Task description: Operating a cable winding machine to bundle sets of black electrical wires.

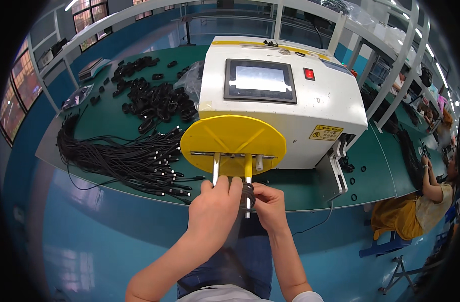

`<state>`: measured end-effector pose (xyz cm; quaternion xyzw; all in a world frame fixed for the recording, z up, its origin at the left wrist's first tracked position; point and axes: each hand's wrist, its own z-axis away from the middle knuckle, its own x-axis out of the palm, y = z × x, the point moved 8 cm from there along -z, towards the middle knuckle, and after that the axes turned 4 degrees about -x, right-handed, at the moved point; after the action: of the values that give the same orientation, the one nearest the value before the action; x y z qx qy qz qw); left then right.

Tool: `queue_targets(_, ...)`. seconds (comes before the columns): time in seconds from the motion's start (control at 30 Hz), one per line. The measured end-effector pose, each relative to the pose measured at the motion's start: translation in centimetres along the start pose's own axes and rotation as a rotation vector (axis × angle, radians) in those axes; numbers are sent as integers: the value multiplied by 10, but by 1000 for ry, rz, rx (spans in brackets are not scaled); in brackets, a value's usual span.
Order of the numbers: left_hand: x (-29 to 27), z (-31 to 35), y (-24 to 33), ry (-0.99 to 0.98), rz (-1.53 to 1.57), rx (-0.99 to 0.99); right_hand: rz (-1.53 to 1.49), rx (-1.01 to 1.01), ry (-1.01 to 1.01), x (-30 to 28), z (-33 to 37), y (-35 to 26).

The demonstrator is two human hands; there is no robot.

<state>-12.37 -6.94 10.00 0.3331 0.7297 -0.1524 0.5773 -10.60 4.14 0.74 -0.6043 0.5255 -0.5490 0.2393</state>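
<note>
A yellow disc (233, 132) on the front of a white winding machine (310, 108) carries two metal posts that point toward me. Around the right post (248, 173), which has a yellow sleeve near the disc, sits a small coil of black cable (247, 197). My left hand (215, 207) is closed at the coil's left side, its fingertips partly hidden, beside the left post (216, 168). From the right, my right hand (271, 205) grips the same coil with thumb and fingers bent.
Left on the green table (106, 121) lies a bundle of loose black cables (119, 156); behind it is a pile of coiled cables (152, 95). The machine has a screen (260, 79) and a red switch (309, 74). A seated person (431, 201) works at the far right.
</note>
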Motion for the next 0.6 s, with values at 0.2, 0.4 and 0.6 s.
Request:
queue_targets(0.2, -2, 40, 0, -220, 61, -33, 64, 115, -188, 21, 32, -18)
queue_targets(0.4, 29, 73, -19, -366, 788, -163, 153, 215, -138, 41, 80, -14)
queue_targets(0.6, 50, 77, -24, -380, 850, -234, 877, -234, 84, 60, 86, -61)
